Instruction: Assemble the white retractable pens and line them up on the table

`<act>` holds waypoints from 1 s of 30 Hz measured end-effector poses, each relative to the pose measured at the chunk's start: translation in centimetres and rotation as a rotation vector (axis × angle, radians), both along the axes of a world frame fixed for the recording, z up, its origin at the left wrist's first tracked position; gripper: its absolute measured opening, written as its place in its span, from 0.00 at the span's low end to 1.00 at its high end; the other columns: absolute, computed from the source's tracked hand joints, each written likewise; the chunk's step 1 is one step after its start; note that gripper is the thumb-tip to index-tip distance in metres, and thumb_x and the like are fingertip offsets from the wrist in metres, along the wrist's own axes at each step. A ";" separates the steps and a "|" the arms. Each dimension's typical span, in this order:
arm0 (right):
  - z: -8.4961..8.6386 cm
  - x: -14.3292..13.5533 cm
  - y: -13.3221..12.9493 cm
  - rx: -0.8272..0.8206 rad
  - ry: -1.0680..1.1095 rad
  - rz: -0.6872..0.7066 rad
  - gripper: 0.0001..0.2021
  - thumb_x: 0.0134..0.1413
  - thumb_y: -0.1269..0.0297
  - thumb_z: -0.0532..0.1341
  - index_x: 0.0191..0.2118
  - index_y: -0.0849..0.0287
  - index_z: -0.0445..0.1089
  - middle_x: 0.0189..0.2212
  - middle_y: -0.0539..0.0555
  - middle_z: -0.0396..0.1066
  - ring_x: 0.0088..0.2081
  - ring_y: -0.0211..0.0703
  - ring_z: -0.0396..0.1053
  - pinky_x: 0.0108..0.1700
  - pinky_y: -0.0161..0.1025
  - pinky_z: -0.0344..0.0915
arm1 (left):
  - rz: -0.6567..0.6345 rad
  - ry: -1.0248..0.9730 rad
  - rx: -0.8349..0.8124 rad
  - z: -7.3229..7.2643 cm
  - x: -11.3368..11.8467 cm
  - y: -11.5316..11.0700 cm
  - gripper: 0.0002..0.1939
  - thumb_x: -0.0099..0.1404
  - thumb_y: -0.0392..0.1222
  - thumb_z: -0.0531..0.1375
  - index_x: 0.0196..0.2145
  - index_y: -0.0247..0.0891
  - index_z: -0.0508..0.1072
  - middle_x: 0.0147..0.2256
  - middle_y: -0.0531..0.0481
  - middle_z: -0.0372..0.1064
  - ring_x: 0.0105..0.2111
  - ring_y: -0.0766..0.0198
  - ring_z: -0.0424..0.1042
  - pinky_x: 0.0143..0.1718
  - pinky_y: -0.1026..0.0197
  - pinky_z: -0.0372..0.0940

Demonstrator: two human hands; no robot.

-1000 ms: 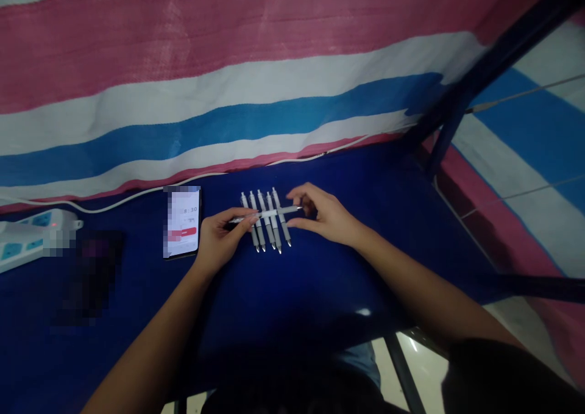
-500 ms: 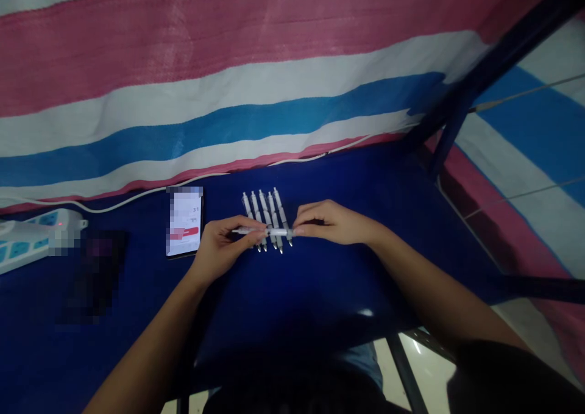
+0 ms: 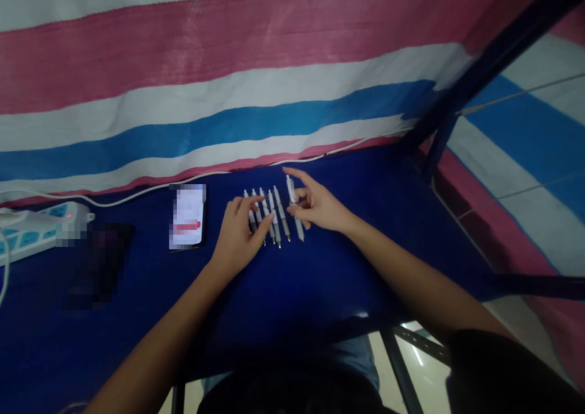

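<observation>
Several white-and-grey click pens [image 3: 284, 224] lie side by side on the dark blue tabletop [image 3: 292, 292], their grey grip ends toward me. At the right end of this row, my right hand [image 3: 322, 205] pinches one more click pen [image 3: 300, 230] between thumb and fingers, with the index finger stretched past its push-button end. That pen points the same way as the others; whether it touches the table I cannot tell. Over the left end of the row hovers my left hand [image 3: 237, 234], thumb and fingers apart and holding nothing. It hides parts of the leftmost pens.
A phone [image 3: 188, 216] with a lit screen lies left of my left hand. Farther left are a blurred dark object [image 3: 100, 261] and a white power strip [image 3: 41, 231]. A white cable runs along the foot of the striped sheet [image 3: 228, 121]. A dark frame post [image 3: 439, 146] stands at right.
The pen held level between both hands has left my left hand. My right hand has turned it lengthwise beside the row's right end. My left hand's fingers have opened.
</observation>
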State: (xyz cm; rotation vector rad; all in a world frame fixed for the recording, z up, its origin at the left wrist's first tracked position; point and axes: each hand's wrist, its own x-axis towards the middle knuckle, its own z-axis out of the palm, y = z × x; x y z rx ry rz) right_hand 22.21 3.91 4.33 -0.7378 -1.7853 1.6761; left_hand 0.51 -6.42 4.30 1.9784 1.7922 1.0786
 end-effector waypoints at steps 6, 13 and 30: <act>-1.4 -1.0 3.7 -0.036 -0.046 -0.085 0.36 0.51 0.68 0.68 0.66 0.54 0.60 0.24 0.39 0.66 0.17 0.35 0.65 0.19 0.34 0.62 | -0.082 0.374 -0.065 -1.7 0.8 1.1 0.33 0.76 0.64 0.59 0.70 0.46 0.64 0.76 0.33 0.51 0.75 0.29 0.51 0.70 0.25 0.54; -2.0 -1.1 4.1 0.027 -0.074 -0.122 0.38 0.53 0.68 0.67 0.70 0.52 0.58 0.25 0.41 0.65 0.18 0.36 0.65 0.21 0.36 0.64 | -0.201 0.403 -0.071 -3.1 -0.6 3.2 0.38 0.76 0.64 0.58 0.75 0.46 0.58 0.78 0.33 0.48 0.77 0.31 0.49 0.73 0.27 0.53; -2.2 -0.5 4.1 -0.075 -0.015 -0.090 0.35 0.54 0.68 0.68 0.65 0.50 0.55 0.28 0.41 0.69 0.17 0.33 0.64 0.19 0.34 0.65 | -0.521 0.407 -0.117 -0.7 -1.5 1.7 0.49 0.68 0.71 0.65 0.77 0.49 0.56 0.77 0.38 0.53 0.75 0.30 0.51 0.72 0.25 0.54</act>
